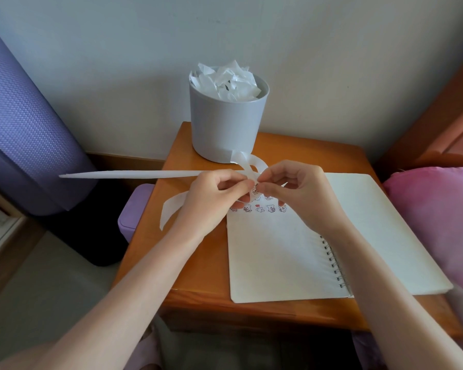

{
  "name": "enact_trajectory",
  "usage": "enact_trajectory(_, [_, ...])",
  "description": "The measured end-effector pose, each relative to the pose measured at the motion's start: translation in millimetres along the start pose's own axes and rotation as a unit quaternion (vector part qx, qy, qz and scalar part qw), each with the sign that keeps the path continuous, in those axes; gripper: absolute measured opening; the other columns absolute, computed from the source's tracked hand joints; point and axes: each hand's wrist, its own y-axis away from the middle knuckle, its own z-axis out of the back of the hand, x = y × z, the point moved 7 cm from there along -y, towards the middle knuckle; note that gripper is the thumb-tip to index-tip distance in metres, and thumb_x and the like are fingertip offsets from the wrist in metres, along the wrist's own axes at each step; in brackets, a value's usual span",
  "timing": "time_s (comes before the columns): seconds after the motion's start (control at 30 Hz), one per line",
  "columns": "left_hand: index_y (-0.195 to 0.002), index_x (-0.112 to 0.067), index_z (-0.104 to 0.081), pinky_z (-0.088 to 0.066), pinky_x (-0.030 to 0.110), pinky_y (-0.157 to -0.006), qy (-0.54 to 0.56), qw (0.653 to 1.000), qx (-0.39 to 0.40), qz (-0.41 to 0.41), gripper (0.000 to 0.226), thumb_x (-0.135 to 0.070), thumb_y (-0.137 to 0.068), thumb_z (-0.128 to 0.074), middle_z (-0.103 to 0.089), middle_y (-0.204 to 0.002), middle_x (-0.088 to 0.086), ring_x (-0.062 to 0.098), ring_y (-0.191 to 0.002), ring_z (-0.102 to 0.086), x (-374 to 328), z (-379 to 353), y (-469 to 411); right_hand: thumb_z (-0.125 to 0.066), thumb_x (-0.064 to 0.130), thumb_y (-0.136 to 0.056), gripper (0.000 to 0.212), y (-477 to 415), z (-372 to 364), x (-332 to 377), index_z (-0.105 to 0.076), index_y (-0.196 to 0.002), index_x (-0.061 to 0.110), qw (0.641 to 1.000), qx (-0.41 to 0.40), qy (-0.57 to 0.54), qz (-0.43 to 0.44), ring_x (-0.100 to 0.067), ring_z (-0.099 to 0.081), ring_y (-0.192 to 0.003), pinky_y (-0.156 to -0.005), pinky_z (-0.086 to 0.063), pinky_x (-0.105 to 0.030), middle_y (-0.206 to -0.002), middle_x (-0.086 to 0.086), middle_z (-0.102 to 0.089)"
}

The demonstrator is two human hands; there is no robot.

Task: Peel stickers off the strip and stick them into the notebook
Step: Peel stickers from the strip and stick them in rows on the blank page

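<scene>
The left hand (214,198) and right hand (294,190) pinch the long white sticker strip (145,174) above the open white spiral notebook (273,257). Its long axis runs leftward off the tabletop (193,263).

A small orange-brown wooden counter (198,263) with a glossy top stands against the pale wall. At its back left corner sits a light grey round plastic bin (225,124), upright and heaped with crumpled white paper scraps (230,81). An open spiral-bound notebook with white pages (273,257) lies flat across the counter's right half, well apart from the bin, its wire spiral binding (333,263) running between the two pages. A row of small cartoon stickers (259,208) sits near the top of the left page
</scene>
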Motion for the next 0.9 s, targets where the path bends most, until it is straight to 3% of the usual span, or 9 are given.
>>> enact_trajectory(0.9, [-0.093, -0.018, -0.07, -0.056, 0.015, -0.062, -0.019, 1.0, -0.015, 0.012, 0.012, -0.025, -0.088, -0.062, -0.071, -0.078, -0.003, 0.004, -0.073, -0.068, 4.4, 0.0, -0.5, -0.07, 0.015, -0.083, 0.003, 1.8, -5.1, 1.2, -0.068, -0.081, 0.015, 0.997, 0.023, 0.071, -0.012, 0.004, -0.053, -0.057, -0.054, -0.041, -0.011, -0.074, 0.012, -0.064])
